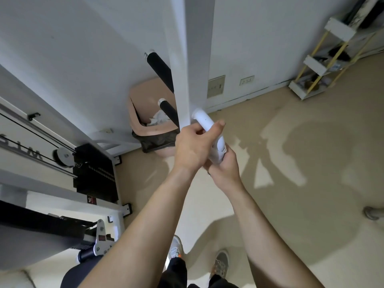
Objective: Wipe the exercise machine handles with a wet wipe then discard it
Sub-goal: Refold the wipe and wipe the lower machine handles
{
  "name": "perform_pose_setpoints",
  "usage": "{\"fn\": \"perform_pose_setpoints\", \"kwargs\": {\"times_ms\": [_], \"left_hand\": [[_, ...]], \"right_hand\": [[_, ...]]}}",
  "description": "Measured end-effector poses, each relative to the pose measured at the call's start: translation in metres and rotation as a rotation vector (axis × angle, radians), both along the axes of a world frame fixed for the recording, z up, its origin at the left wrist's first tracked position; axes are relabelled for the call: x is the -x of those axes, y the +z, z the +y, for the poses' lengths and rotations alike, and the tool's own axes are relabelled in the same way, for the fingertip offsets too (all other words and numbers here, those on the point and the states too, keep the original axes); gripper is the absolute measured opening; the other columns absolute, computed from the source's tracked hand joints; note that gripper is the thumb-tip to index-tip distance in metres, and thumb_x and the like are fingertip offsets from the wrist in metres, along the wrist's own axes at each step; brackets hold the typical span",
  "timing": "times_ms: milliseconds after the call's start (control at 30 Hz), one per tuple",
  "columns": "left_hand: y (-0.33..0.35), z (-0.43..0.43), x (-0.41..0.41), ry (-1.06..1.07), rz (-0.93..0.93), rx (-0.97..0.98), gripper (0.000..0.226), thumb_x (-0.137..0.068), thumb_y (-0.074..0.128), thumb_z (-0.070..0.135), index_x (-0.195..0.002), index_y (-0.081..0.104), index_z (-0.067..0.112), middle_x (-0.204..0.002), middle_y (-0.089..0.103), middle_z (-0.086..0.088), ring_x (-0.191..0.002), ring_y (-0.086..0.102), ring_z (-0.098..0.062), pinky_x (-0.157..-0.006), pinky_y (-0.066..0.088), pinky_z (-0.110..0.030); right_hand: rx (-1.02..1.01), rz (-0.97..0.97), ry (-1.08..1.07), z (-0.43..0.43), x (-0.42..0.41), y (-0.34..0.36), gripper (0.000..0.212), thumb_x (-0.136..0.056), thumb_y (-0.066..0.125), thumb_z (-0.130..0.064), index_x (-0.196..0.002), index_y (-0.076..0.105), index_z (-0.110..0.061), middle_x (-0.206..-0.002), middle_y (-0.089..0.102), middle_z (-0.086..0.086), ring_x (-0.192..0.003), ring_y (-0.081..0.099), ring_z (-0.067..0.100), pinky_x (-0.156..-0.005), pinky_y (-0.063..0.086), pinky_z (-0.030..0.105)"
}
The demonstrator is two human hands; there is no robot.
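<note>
The right hand (225, 169) closes around the lower end of a curved white metal handle (204, 121). The left hand (193, 146) clasps the handle just above it; white shows between its fingers, the wipe unclear. Beyond the handle stands a pink plastic bin (145, 129) holding crumpled white tissue.

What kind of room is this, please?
Probably a home gym corner: a cable weight machine with black foam handles stands by the wall, a pink waste bin behind it, and a shelf rack nearby.
</note>
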State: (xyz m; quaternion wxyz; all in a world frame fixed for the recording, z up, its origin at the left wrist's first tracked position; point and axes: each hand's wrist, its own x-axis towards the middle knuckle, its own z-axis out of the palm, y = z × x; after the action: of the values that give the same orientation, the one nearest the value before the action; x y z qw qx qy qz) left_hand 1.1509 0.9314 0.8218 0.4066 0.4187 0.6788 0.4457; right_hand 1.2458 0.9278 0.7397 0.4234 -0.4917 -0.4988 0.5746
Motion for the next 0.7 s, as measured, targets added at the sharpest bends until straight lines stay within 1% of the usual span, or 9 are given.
{"fn": "perform_pose_setpoints", "kwargs": {"times_ms": [67,133,233,333,433,500,533,633,700], "left_hand": [[0.001,-0.002,0.003,-0.005,-0.036,0.006,0.050,-0.085,0.075,0.045,-0.058,0.047,0.012,-0.045,0.037,0.011,-0.046,0.036,-0.009,-0.046,0.030,-0.017],[0.001,-0.001,0.006,-0.019,-0.049,0.033,0.049,-0.085,0.076,0.042,-0.061,0.048,0.009,-0.045,0.034,0.010,-0.043,0.033,-0.008,-0.043,0.028,-0.014],[0.002,0.004,0.010,-0.033,-0.027,0.060,0.054,-0.083,0.077,0.045,-0.064,0.041,0.008,-0.050,0.023,0.007,-0.045,0.023,-0.013,-0.041,0.021,-0.017],[0.004,0.010,0.009,-0.054,-0.022,0.083,0.061,-0.081,0.078,0.046,-0.057,0.030,0.016,-0.051,0.020,0.006,-0.046,0.019,-0.014,-0.042,0.019,-0.020],[0.004,0.013,0.009,-0.084,-0.046,0.090,0.057,-0.078,0.080,0.046,-0.049,0.041,0.015,-0.048,0.039,-0.002,-0.045,0.038,-0.020,-0.048,0.034,-0.024],[0.005,0.013,0.007,-0.095,-0.081,0.096,0.051,-0.076,0.081,0.046,-0.060,0.060,0.002,-0.059,0.063,-0.015,-0.054,0.059,-0.026,-0.059,0.051,-0.033],[0.005,0.012,0.007,-0.099,-0.085,0.108,0.052,-0.077,0.081,0.046,-0.065,0.062,-0.002,-0.062,0.065,-0.017,-0.055,0.060,-0.023,-0.061,0.052,-0.033],[0.007,0.012,0.007,-0.096,-0.063,0.116,0.060,-0.077,0.081,0.046,-0.053,0.039,0.010,-0.049,0.038,-0.008,-0.045,0.036,-0.017,-0.045,0.035,-0.028],[0.008,0.014,0.009,-0.099,-0.024,0.116,0.067,-0.077,0.081,0.046,-0.060,0.022,0.021,-0.054,0.020,0.003,-0.048,0.020,-0.016,-0.044,0.018,-0.025]], "right_hand": [[0.034,-0.005,0.010,0.008,0.005,0.007,0.013,-0.076,0.072,-0.009,-0.071,0.060,-0.014,-0.056,0.059,-0.006,-0.046,0.052,0.009,-0.043,0.041,0.020],[0.047,-0.013,0.009,0.014,0.007,-0.002,0.032,-0.081,0.071,-0.002,-0.057,0.056,-0.016,-0.047,0.054,-0.004,-0.038,0.048,0.011,-0.039,0.038,0.019],[0.039,-0.128,0.033,0.009,0.007,-0.024,0.046,-0.088,0.066,-0.003,-0.046,0.053,-0.014,-0.045,0.058,0.005,-0.044,0.051,0.016,-0.051,0.041,0.024],[0.058,-0.141,0.005,0.008,0.005,-0.021,0.055,-0.090,0.063,-0.001,-0.040,0.052,-0.022,-0.040,0.052,-0.007,-0.041,0.045,0.008,-0.049,0.038,0.020],[0.002,-0.062,-0.099,0.016,0.005,0.000,0.051,-0.088,0.064,0.004,-0.049,0.051,-0.028,-0.041,0.050,-0.014,-0.036,0.044,0.005,-0.041,0.037,0.017],[-0.047,-0.039,-0.153,0.018,0.007,0.008,0.044,-0.086,0.066,0.005,-0.056,0.052,-0.024,-0.042,0.051,-0.015,-0.035,0.044,0.004,-0.037,0.036,0.018],[-0.055,-0.048,-0.173,0.017,0.008,0.006,0.042,-0.085,0.068,0.004,-0.057,0.052,-0.024,-0.043,0.051,-0.015,-0.038,0.044,0.005,-0.037,0.037,0.020],[0.001,-0.114,-0.175,0.013,0.008,-0.020,0.032,-0.081,0.069,-0.008,-0.057,0.050,-0.014,-0.048,0.052,-0.006,-0.048,0.045,0.018,-0.045,0.042,0.034],[0.076,-0.195,-0.107,0.007,0.006,-0.044,0.035,-0.076,0.065,-0.029,-0.062,0.052,0.000,-0.056,0.057,0.019,-0.050,0.046,0.028,-0.050,0.046,0.043]]}}
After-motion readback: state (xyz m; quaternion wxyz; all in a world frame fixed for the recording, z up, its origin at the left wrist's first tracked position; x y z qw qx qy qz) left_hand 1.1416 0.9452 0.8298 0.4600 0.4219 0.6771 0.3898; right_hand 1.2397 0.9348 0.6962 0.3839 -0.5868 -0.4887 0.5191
